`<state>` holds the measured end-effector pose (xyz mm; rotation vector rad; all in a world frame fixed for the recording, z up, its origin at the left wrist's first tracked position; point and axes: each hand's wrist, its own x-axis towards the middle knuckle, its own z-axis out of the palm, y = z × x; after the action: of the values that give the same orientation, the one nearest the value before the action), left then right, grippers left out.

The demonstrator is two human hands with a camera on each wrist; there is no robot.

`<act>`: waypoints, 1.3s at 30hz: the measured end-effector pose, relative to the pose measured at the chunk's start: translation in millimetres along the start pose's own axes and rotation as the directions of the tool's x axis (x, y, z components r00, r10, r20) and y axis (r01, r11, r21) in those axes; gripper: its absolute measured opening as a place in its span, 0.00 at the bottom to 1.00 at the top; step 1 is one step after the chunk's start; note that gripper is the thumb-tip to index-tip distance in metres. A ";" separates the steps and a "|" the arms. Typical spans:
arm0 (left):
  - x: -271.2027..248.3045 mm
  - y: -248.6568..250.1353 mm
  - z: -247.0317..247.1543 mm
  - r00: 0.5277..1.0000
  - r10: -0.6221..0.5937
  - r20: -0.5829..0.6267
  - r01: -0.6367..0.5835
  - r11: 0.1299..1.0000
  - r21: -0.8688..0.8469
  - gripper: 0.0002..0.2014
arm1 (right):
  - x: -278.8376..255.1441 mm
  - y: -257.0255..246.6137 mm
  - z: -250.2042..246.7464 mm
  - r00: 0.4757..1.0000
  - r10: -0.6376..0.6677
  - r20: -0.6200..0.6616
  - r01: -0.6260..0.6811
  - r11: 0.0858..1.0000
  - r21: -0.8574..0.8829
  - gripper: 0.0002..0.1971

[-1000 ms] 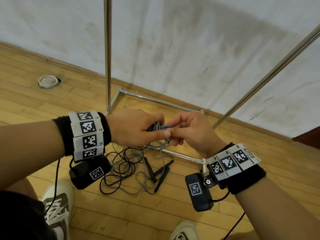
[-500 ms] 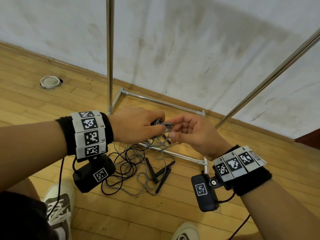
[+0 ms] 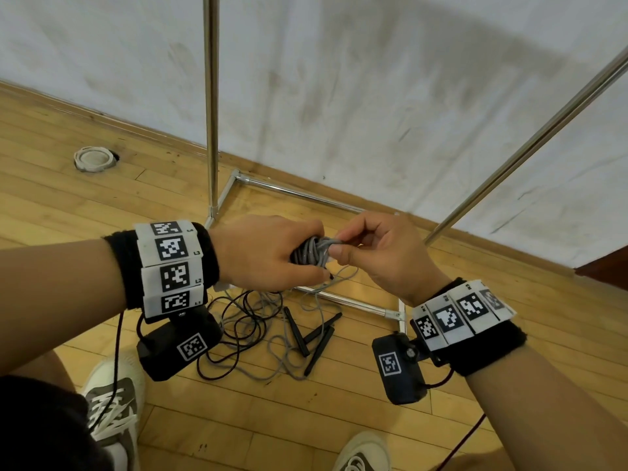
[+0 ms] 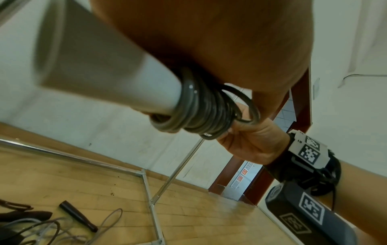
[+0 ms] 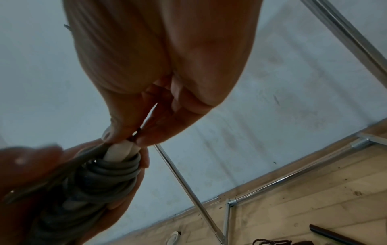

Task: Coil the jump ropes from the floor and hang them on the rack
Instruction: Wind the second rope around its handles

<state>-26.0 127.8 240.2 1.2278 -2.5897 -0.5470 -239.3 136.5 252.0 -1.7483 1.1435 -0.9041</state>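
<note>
A grey jump rope [image 3: 311, 254] is wound in tight turns round its white handles [image 4: 108, 71]. My left hand [image 3: 319, 254] grips that bundle at chest height in front of the rack. My right hand [image 3: 338, 244] pinches the grey cord at the top end of the coil [image 5: 108, 174], thumb against forefinger. Slack grey cord [image 3: 339, 277] hangs from the bundle to the floor. A black jump rope [image 3: 238, 321] with black handles [image 3: 319, 334] lies tangled on the floor below my hands. The metal rack [image 3: 211, 96] stands just behind.
The rack's base tubes [image 3: 306, 192] lie on the wooden floor against the white wall, and a slanted bar [image 3: 530, 144] rises to the right. A round white floor fitting [image 3: 93, 159] sits at the left. My shoes [image 3: 112, 402] are near the ropes.
My right hand has brought the grey cord up from beside my left thumb to the top of the coil. Both hands have risen slightly. The ropes on the floor lie as before.
</note>
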 end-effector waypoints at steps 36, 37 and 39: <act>19.7 -4.9 -21.7 0.996 -0.022 0.082 0.061 0.860 -0.506 0.03 | 18.8 -30.1 -6.4 0.956 0.105 -0.274 -0.063 0.986 0.157 0.04; 19.5 -4.3 -23.0 0.997 -0.018 0.074 0.054 0.852 -0.521 0.03 | 18.9 -30.6 -6.6 0.958 0.096 -0.270 -0.058 0.988 0.145 0.03; 20.1 -2.9 -23.5 1.000 -0.015 0.019 0.023 0.863 -0.504 0.12 | 19.5 -31.7 -7.3 0.962 0.072 -0.262 -0.044 0.993 0.111 0.03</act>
<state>-28.2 105.0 261.1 1.0623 -2.2235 -1.1528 -228.8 123.7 286.1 -1.5335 1.2875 -1.1672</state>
